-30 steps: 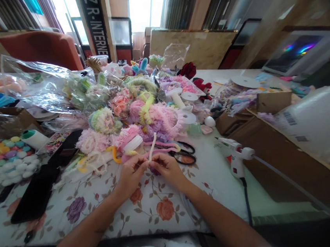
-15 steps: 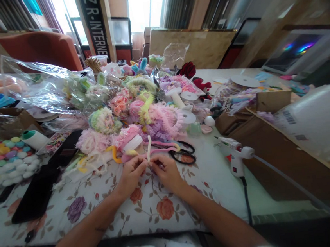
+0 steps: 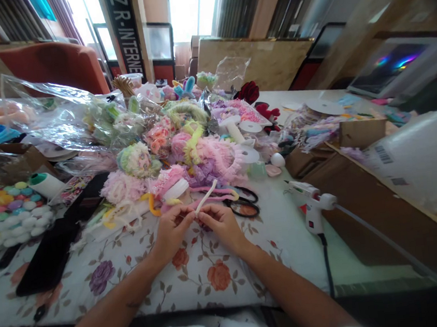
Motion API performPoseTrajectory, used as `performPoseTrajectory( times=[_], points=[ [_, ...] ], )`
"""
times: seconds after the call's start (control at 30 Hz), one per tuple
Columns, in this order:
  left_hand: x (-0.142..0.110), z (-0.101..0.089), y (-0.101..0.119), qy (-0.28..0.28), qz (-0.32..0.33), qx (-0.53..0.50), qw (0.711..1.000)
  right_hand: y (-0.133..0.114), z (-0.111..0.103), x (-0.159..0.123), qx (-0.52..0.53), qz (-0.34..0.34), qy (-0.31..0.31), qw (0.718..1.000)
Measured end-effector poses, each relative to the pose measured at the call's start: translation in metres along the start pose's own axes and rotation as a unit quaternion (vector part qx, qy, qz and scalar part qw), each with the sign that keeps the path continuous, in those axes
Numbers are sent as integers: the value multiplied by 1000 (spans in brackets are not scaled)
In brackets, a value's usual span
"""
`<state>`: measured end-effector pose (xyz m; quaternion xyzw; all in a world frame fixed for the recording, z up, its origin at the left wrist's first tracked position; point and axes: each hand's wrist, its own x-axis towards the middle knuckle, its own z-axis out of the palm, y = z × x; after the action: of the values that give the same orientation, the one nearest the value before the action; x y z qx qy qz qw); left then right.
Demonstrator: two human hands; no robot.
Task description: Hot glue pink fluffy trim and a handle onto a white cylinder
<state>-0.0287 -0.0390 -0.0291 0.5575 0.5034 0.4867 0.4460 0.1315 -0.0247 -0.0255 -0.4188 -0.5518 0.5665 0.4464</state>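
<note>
The free end of the white pipe cleaner (image 3: 206, 197) had swung from upright to a rightward lean. Both hands, left hand (image 3: 172, 232) and right hand (image 3: 220, 224), pinched its lower end together, low above the floral worktop (image 3: 199, 280), steadying it. Scissors (image 3: 242, 205) lay just beside.

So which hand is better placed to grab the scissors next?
Right, probably. The right hand sits just beside the scissors, while the left hand is farther away, and both pinch the white pipe cleaner.

White pipe cleaner (image 3: 206, 196) pinched between left hand (image 3: 172, 233) and right hand (image 3: 222, 225), above floral tablecloth (image 3: 199, 275).
</note>
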Motion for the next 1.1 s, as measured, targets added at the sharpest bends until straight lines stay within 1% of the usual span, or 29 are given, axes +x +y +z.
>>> performPoseTrajectory(
  times=[0.13, 0.3, 0.43, 0.5, 0.53, 0.67, 0.73, 0.8, 0.87, 1.03, 1.1],
  points=[
    [0, -1, 1, -14, 9, 30, 999, 1, -2, 1, -29, -32, -32, 999],
    [-1, 1, 1, -22, 50, 72, 996, 2, -3, 2, -120, -53, -57, 990],
    [-3, 2, 0, -17, 85, 111, 990, 4, -3, 2, -113, -47, -66, 990],
    [-3, 2, 0, -25, 77, 106, 991, 5, -2, 1, -106, -43, -72, 991],
    [-3, 2, -1, -34, 60, 92, 993, 5, -2, 1, -106, -42, -74, 991],
    [1, 2, -5, -59, -26, -12, 998, 4, -2, 1, -128, -63, -56, 988],
    [3, 2, -5, -58, -41, -51, 996, 4, -1, 1, -147, -84, -40, 985],
    [4, 2, -5, -52, -37, -58, 996, 3, 0, 0, -163, -96, -27, 982],
    [3, 1, -3, -40, -26, -40, 998, 2, 0, -1, -160, -94, -28, 982],
    [-1, 0, 3, -19, 25, 30, 999, 2, -2, 0, -120, -70, -23, 990],
    [0, -1, 4, -24, 25, 24, 999, 1, -2, 1, -112, -54, -25, 992]
  ],
)
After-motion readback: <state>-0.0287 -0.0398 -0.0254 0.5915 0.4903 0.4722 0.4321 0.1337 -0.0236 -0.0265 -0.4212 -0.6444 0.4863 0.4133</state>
